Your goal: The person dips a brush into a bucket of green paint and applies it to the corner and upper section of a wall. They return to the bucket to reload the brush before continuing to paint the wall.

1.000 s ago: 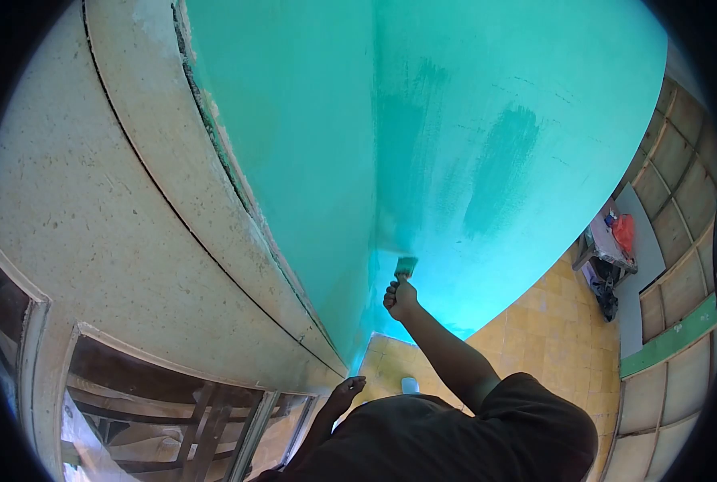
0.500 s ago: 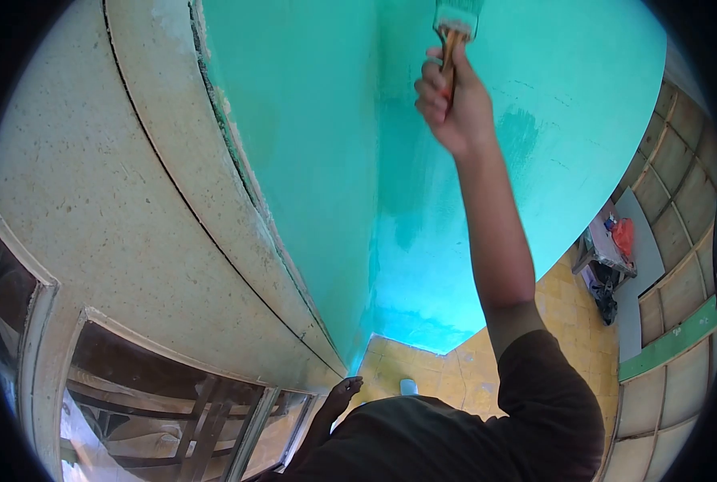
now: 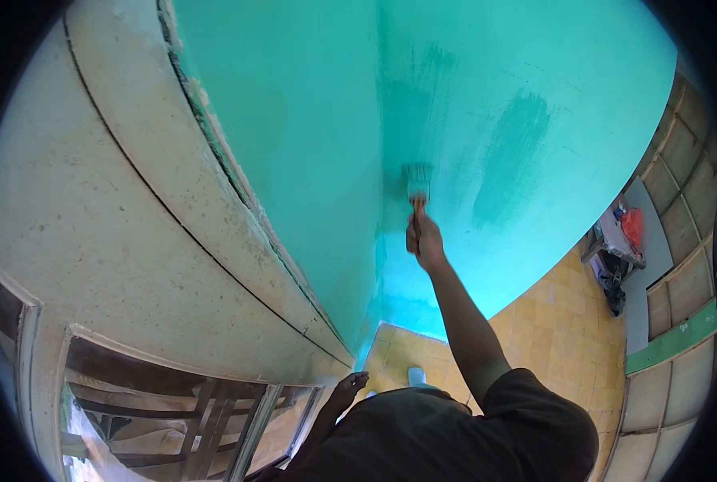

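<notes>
My right hand (image 3: 426,241) is closed round the wooden handle of a paintbrush (image 3: 418,183), its bristles against the turquoise wall (image 3: 567,145) just right of the inner corner. Darker, wet-looking strokes show above the brush and on the wall to its right. Low in the view, my left hand (image 3: 350,386) hangs beside my body near the foot of the corner, its fingers curled. What it holds, if anything, is too small to make out.
A pale wooden frame (image 3: 174,249) with glass panes (image 3: 158,410) runs along the left. Yellow tiles (image 3: 551,329) cover the floor. At the right, a small table (image 3: 611,241) bears a red bag (image 3: 631,227), near a panelled wall (image 3: 672,394).
My right hand and the brush have moved down the wall, from near the top edge to mid-height. Dark strokes on the wall now show more fully. My left hand has barely moved.
</notes>
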### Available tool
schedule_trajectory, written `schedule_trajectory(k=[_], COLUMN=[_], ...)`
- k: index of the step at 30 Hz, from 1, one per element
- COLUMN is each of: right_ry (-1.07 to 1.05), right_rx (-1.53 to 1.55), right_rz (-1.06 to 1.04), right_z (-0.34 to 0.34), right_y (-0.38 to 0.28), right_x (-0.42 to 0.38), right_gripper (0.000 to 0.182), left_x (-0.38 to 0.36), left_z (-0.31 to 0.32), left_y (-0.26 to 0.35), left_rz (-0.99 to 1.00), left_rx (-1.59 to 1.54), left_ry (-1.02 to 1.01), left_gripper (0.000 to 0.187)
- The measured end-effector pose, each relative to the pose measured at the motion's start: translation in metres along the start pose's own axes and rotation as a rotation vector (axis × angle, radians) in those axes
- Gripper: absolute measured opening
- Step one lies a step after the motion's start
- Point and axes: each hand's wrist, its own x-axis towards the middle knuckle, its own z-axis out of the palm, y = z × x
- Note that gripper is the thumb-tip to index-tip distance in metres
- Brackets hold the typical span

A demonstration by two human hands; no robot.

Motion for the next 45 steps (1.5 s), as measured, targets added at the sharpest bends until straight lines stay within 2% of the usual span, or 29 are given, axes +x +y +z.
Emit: schedule_trajectory(k=[4, 7, 8, 10, 11, 13, 15, 17, 19, 20, 21, 22, 23, 25, 30, 33, 35, 37, 38, 39, 42, 43, 45], right_ry=[0.154, 0.337, 0.338, 0.394, 0.399, 0.277, 0.104, 0.079, 0.033, 0.034, -0.032, -0.097, -0.096, -0.099, 0.066, 0.212, 0.291, 0.427, 0.486, 0.541, 0.523, 0.379, 0.223], right_rx=[0.048, 0.265, 0.269, 0.593, 0.597, 0.589, 0.578, 0.422, 0.296, 0.298, 0.168, 0.037, 0.038, -0.050, -0.070, -0.019, -0.014, 0.048, 0.176, 0.304, 0.371, 0.455, 0.493], right_rz=[0.180, 0.365, 0.368, 0.650, 0.653, 0.592, 0.559, 0.462, 0.277, 0.281, 0.118, -0.048, -0.050, -0.237, -0.114, 0.076, 0.215, 0.394, 0.461, 0.527, 0.494, 0.435, 0.302], right_z=[-0.059, -0.057, -0.057, -0.061, -0.058, -0.035, -0.006, 0.042, 0.080, 0.090, 0.098, 0.102, 0.100, 0.088, 0.011, -0.028, -0.048, -0.064, -0.073, -0.069, -0.049, -0.035, 0.006], right_y=[0.084, 0.114, 0.122, 0.139, 0.141, 0.122, 0.081, 0.019, -0.033, -0.047, -0.058, -0.064, -0.065, -0.059, 0.026, 0.080, 0.104, 0.125, 0.138, 0.132, 0.094, 0.067, 0.000], right_x=[-0.024, -0.034, -0.029, -0.012, -0.005, 0.011, 0.028, 0.021, 0.003, -0.001, -0.004, -0.002, 0.004, 0.018, 0.020, -0.001, -0.015, -0.024, -0.026, -0.030, -0.023, -0.021, -0.021], right_gripper=[0.035, 0.035, 0.035, 0.032, 0.032, 0.034, 0.035, 0.032, 0.031, 0.031, 0.031, 0.031, 0.031, 0.032, 0.033, 0.029, 0.034, 0.037, 0.036, 0.036, 0.040, 0.036, 0.031], left_x=[0.003, 0.003, 0.004, 0.006, 0.009, 0.009, 0.004, 0.001, -0.002, -0.005, -0.006, -0.006, -0.007, -0.007, -0.007, -0.008, -0.008, -0.008, -0.008, -0.008, -0.007, -0.006, -0.006], left_z=[-0.002, 0.001, 0.002, 0.003, 0.002, 0.002, 0.002, -0.001, -0.002, -0.002, -0.002, -0.003, -0.003, -0.004, -0.011, -0.010, -0.010, -0.009, -0.009, -0.009, -0.009, -0.010, -0.010], left_y=[-0.009, -0.001, 0.000, -0.004, -0.009, -0.012, -0.008, -0.009, -0.009, -0.008, -0.008, -0.009, -0.009, -0.012, -0.018, -0.014, -0.013, -0.013, -0.011, -0.010, -0.012, -0.013, -0.011], left_rz=[0.013, 0.005, 0.002, -0.010, -0.005, -0.006, -0.011, -0.009, -0.008, -0.010, -0.010, -0.010, -0.012, -0.008, -0.020, -0.015, -0.008, -0.003, -0.001, 0.008, -0.042, -0.036, -0.057], left_rx=[0.048, 0.059, 0.049, 0.040, 0.048, 0.056, 0.044, 0.038, 0.033, 0.021, 0.010, 0.011, 0.001, -0.005, 0.018, 0.022, 0.028, 0.032, 0.033, 0.035, 0.024, 0.023, 0.028], left_ry=[-0.023, -0.023, -0.030, -0.037, -0.051, -0.062, -0.047, -0.032, -0.021, -0.022, -0.022, -0.022, -0.014, -0.013, 0.016, 0.007, 0.010, -0.008, -0.017, -0.023, -0.020, -0.030, -0.016], left_gripper=[0.039, 0.039, 0.039, 0.039, 0.040, 0.040, 0.040, 0.040, 0.040, 0.040, 0.040, 0.040, 0.039, 0.039, 0.039, 0.040, 0.040, 0.041, 0.041, 0.041, 0.043, 0.043, 0.043])
